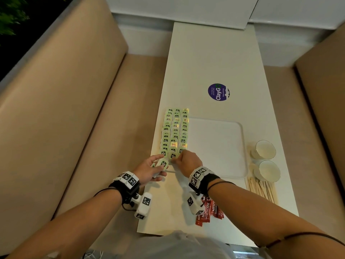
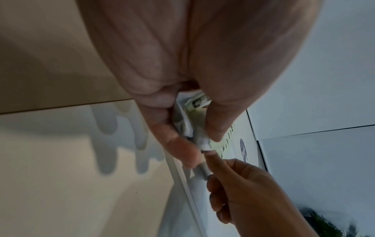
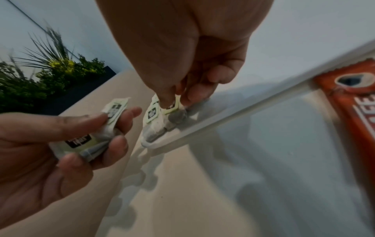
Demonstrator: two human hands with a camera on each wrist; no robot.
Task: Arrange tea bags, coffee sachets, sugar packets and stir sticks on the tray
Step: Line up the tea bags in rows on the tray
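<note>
Tea bags (image 1: 175, 131) in pale green wrappers with small black labels lie in three overlapping columns on the white tray (image 1: 220, 146), along its left side, on a long white table (image 1: 211, 62). At the near end of the rows, the left hand (image 1: 149, 170) grips a small stack of tea bags (image 3: 89, 139), fingers curled round it. The right hand (image 1: 188, 162) pinches the nearest tea bag (image 3: 162, 115) in the middle column between thumb and fingertips. Red Nescafe coffee sachets (image 1: 209, 212) lie on the table below the right wrist. Wooden stir sticks (image 1: 261, 189) lie in a pile beside the tray's near right corner, next to two paper cups (image 1: 265, 159).
</note>
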